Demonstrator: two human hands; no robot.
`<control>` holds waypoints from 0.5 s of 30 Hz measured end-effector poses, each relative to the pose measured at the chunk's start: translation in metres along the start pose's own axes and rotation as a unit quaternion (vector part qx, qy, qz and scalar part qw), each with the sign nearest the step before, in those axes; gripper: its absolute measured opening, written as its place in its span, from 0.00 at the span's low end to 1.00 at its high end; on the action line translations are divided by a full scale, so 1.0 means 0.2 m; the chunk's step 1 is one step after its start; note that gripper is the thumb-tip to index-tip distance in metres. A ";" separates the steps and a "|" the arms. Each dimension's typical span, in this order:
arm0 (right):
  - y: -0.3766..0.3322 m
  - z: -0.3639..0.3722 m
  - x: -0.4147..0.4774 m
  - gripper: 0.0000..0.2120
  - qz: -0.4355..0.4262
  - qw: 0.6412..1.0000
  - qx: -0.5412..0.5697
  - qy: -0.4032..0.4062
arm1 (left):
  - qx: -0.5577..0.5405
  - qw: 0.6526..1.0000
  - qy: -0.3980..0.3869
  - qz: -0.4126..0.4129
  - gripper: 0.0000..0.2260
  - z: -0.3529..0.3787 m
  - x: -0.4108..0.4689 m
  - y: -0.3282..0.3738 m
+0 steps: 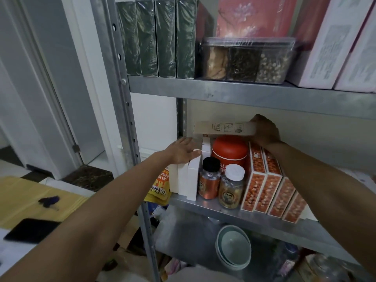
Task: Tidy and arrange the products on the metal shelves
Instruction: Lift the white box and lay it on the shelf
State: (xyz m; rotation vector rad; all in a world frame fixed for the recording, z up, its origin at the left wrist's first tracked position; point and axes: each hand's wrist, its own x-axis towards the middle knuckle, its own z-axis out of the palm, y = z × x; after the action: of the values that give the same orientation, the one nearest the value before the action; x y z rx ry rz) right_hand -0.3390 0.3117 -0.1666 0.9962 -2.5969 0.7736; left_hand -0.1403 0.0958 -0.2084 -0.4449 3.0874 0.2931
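Box: my right hand (264,131) grips the right end of the long beige cardboard box (223,128), at the back of the grey metal shelf (213,206).
Axis: level, running from my right hand across toward my left, just above the round red canister (230,149).
Left hand (183,149): open, fingers flat on the tall white cartons (192,178), just below the box's free end.
Count: one beige box, one canister, two amber plastic bottles (209,180) between my hands, four orange patterned boxes (262,180) under my right wrist, at least three white cartons.

metal shelf (211,207), white boxes (189,178), two pill bottles (231,188), red canister (228,148), orange boxes (264,184) on it
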 end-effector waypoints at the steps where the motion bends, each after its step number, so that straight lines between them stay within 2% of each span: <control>1: 0.00 -0.01 -0.02 0.24 -0.004 1.000 -0.011 0.016 | -0.028 0.999 0.021 -0.007 0.29 -0.01 -0.01 0.01; 4: 0.01 -0.03 -0.06 0.23 -0.010 0.998 -0.032 0.062 | -0.102 0.985 0.127 -0.058 0.34 -0.07 -0.04 0.04; 9: -0.02 -0.10 -0.17 0.25 0.001 0.997 -0.011 0.073 | -0.077 0.970 0.223 -0.061 0.47 -0.13 -0.11 0.09; 11: -0.04 -0.14 -0.26 0.27 -0.036 0.996 0.020 0.085 | -0.062 0.965 0.248 -0.063 0.50 -0.12 -0.12 0.10; 13: -0.05 -0.17 -0.37 0.29 -0.108 0.987 0.010 0.115 | -0.059 0.957 0.278 -0.051 0.50 -0.11 -0.15 0.10; 15: -0.04 -0.19 -0.45 0.30 -0.132 0.985 -0.016 0.112 | -0.053 0.948 0.315 0.001 0.45 -0.09 -0.19 0.09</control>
State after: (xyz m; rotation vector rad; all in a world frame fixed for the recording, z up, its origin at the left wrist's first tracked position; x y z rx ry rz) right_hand -0.2661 0.3762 -0.1692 1.1410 -2.2247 0.7262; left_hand -0.1088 0.1207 -0.1858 -0.6494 3.7035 0.3831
